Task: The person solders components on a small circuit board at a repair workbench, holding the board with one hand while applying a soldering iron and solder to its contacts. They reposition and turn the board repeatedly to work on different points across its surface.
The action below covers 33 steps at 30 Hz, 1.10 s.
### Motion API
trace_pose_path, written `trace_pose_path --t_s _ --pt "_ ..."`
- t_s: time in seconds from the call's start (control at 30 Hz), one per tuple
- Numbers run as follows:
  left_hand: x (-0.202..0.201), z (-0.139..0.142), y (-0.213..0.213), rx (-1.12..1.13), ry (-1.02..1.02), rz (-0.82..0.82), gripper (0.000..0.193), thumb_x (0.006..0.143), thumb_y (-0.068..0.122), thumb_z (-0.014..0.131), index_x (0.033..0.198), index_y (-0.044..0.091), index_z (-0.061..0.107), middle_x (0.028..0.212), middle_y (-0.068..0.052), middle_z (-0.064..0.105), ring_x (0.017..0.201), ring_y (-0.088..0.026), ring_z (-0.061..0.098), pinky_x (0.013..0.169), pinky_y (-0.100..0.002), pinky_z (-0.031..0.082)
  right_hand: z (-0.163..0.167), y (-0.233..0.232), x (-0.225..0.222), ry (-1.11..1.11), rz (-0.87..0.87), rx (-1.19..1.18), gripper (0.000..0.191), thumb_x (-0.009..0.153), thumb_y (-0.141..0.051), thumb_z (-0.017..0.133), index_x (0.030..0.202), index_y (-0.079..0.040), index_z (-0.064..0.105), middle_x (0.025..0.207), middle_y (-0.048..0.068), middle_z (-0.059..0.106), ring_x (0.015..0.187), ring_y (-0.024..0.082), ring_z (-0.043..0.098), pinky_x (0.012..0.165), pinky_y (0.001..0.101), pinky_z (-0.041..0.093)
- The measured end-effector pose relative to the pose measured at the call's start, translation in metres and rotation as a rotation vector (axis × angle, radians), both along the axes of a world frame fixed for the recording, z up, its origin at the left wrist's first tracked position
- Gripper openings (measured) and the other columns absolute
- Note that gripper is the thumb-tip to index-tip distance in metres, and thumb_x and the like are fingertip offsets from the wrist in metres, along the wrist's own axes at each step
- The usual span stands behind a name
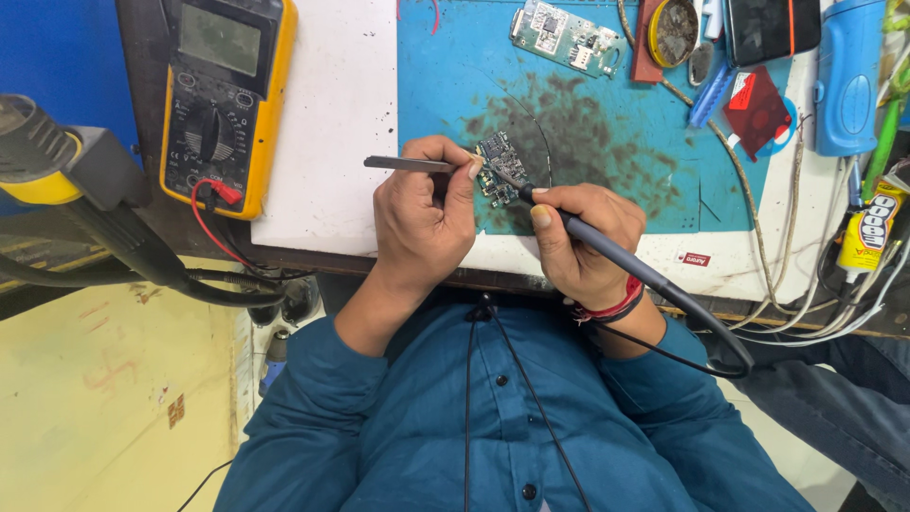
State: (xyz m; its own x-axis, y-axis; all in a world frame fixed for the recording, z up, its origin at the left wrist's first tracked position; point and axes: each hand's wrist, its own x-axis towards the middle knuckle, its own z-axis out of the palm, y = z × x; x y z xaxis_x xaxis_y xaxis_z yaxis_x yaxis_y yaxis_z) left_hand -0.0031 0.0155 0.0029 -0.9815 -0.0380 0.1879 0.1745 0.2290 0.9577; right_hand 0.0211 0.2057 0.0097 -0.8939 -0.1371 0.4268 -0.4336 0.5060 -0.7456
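A small green circuit board (500, 163) lies on the stained blue work mat (588, 123) near the table's front edge. My left hand (417, 223) grips metal tweezers (403, 164) whose tips reach the board's left side. My right hand (583, 242) holds a dark soldering iron (607, 248) like a pen, its thin tip touching the board. The iron's black cable (706, 332) loops back past my wrist, which wears a red band.
A yellow multimeter (223, 95) with red lead sits at the left on the white tabletop (332, 114). A second circuit board (567, 36), a round tin (673, 30), a blue tool (846, 76), a glue tube (870, 228) and several wires crowd the back and right.
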Motion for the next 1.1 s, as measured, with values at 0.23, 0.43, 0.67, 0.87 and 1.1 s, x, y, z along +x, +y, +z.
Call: trace_pose_path --t_s 0.23,0.43,0.67,0.87,1.1 --pt "0.0006 0.0011 0.0001 -0.004 -0.007 0.007 0.012 0.104 0.004 0.069 0.11 0.002 0.059 0.087 -0.005 0.07 0.069 -0.007 0.064 0.061 -0.024 0.051 0.0007 0.0 0.0005 -0.028 0.006 -0.011 0.009 0.101 -0.007 0.073 0.104 -0.001 0.067 0.087 0.012 0.07 0.072 0.024 0.069 0.066 0.0323 0.051" --pt "0.0002 0.0029 0.001 -0.003 -0.003 0.01 0.012 0.104 0.004 0.069 0.11 0.002 0.058 0.085 -0.004 0.069 0.067 -0.006 0.062 0.06 -0.023 0.049 0.0009 0.0007 0.0003 -0.017 0.004 -0.006 0.009 0.101 -0.006 0.073 0.105 -0.001 0.067 0.088 0.012 0.07 0.072 0.024 0.068 0.066 0.0321 0.051" --pt "0.0006 0.0018 0.0007 -0.001 -0.014 0.008 0.012 0.104 0.004 0.069 0.109 0.002 0.059 0.084 -0.004 0.069 0.066 -0.006 0.06 0.059 -0.023 0.048 0.0013 0.001 -0.0004 -0.015 0.004 -0.003 0.01 0.101 -0.006 0.073 0.105 -0.001 0.067 0.089 0.011 0.071 0.071 0.023 0.068 0.061 0.03 0.05" --pt "0.0005 0.0012 -0.0005 0.021 -0.01 0.001 0.011 0.105 0.004 0.068 0.109 0.002 0.059 0.089 -0.005 0.07 0.069 -0.006 0.063 0.061 -0.023 0.051 0.0018 -0.0004 -0.0004 -0.002 0.0 0.003 0.01 0.101 -0.006 0.073 0.106 -0.001 0.066 0.088 0.011 0.071 0.07 0.023 0.067 0.061 0.0305 0.05" --pt "0.0006 0.0015 -0.0021 0.028 -0.01 0.002 0.009 0.105 0.005 0.068 0.109 0.002 0.06 0.088 -0.005 0.068 0.069 -0.006 0.063 0.062 -0.024 0.051 0.0014 -0.0019 -0.0009 0.017 0.012 0.001 0.01 0.101 -0.005 0.073 0.106 -0.001 0.066 0.088 0.012 0.07 0.072 0.024 0.068 0.062 0.0307 0.05"
